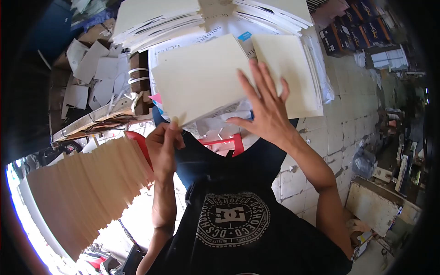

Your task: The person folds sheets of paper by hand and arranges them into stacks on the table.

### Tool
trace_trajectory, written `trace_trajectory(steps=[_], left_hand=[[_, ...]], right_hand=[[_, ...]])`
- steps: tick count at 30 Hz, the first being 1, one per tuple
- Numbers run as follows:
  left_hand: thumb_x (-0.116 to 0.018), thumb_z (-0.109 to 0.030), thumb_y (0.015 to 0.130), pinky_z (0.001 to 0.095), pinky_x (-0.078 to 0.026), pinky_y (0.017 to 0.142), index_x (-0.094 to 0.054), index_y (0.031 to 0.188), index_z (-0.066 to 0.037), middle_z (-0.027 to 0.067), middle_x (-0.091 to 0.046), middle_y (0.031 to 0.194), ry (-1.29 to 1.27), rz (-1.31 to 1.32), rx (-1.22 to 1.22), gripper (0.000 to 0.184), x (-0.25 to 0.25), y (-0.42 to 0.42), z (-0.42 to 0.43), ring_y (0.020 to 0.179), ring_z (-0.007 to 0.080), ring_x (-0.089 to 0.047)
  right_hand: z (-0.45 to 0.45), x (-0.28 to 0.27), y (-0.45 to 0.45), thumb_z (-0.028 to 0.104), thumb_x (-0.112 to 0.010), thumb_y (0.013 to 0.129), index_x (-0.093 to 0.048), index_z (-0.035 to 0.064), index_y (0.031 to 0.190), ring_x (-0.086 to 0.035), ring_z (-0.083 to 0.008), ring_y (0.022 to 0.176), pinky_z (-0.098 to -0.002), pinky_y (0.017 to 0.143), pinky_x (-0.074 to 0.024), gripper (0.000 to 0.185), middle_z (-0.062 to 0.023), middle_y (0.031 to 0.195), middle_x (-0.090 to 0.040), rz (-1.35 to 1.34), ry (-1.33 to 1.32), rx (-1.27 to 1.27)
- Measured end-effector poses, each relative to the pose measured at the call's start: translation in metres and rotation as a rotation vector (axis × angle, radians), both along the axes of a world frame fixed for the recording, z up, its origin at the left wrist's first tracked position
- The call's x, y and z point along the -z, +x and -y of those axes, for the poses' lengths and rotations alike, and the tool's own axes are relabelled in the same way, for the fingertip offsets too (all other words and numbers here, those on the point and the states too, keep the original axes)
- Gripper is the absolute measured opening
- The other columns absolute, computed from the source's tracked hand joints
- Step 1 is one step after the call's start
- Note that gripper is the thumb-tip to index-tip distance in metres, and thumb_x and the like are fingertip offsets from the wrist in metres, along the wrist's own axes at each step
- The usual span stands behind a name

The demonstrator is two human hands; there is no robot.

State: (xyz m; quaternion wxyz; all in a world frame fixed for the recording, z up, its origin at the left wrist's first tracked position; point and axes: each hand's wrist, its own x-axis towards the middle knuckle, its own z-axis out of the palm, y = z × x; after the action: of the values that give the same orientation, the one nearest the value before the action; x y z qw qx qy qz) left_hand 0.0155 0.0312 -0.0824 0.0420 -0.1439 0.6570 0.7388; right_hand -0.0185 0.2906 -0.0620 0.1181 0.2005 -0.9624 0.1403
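Note:
A flat cream sheet or thin stack of sheets [201, 75] lies tilted on the work surface in front of me. At its near left corner, my left hand [165, 144] is closed, with the thumb and fingers pinching the edge. My right hand [270, 110] is spread open at the sheet's right end, fingers pointing away from me; I cannot tell whether the fingertips touch it. Partly behind that hand lies a second cream stack [293, 73], set down to the right. White printed wrapping paper [183, 48] shows underneath.
Taller stacks of cream sheets [156, 18] stand at the back. Paper scraps [98, 68] fill a wooden bin on the left. Below it leans a large brown stack of sheets [91, 188]. Dark blue boxes [357, 27] sit at the far right on the tiled floor [339, 119].

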Motion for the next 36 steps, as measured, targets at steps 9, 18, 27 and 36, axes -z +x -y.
trace_trajectory(steps=[9,18,27,36], left_hand=[[-0.052,-0.022,0.099,0.0234,-0.043,0.059,-0.060,0.103,0.001,0.0038,-0.057,0.070,0.117,-0.165,-0.125,0.025,-0.022,0.036,0.046,0.062,0.0099,-0.054],[-0.062,-0.014,0.094,0.0230,-0.046,0.062,-0.062,0.102,0.001,0.0036,-0.061,0.073,0.060,-0.047,-0.213,0.017,0.015,0.050,0.068,0.066,0.0098,-0.057],[-0.061,-0.010,0.094,0.0224,-0.046,0.065,-0.062,0.101,0.001,0.0029,-0.061,0.076,0.006,-0.073,-0.167,0.013,0.010,0.051,0.068,0.069,0.0082,-0.057],[-0.062,-0.019,0.094,0.0219,-0.045,0.064,-0.061,0.099,0.000,0.0021,-0.060,0.075,-0.190,-0.080,0.026,0.019,-0.009,0.017,0.029,0.069,0.0075,-0.056]], right_hand=[[0.051,-0.107,-0.113,0.005,-0.067,0.078,-0.067,0.0098,0.108,-0.069,-0.0239,0.071,-0.0383,0.066,-0.0575,0.030,-0.0118,0.092,-0.071,-0.400,-0.305,-0.378],[0.132,-0.082,-0.254,0.026,-0.067,0.086,-0.067,0.0061,0.112,-0.068,-0.0292,0.077,-0.0369,0.070,-0.0539,0.032,-0.0143,0.090,-0.071,-0.487,0.045,-0.175],[0.030,-0.051,-0.144,0.028,-0.074,0.082,-0.063,0.0002,0.112,-0.060,-0.0334,0.107,-0.0404,0.092,-0.0463,0.043,-0.0162,0.114,-0.065,-0.312,-0.296,-0.182],[-0.189,0.082,0.017,0.026,-0.073,0.086,-0.061,0.0005,0.098,-0.055,-0.0198,0.072,-0.0322,0.069,-0.0454,0.031,-0.0089,0.079,-0.059,-0.152,-0.300,0.728]])
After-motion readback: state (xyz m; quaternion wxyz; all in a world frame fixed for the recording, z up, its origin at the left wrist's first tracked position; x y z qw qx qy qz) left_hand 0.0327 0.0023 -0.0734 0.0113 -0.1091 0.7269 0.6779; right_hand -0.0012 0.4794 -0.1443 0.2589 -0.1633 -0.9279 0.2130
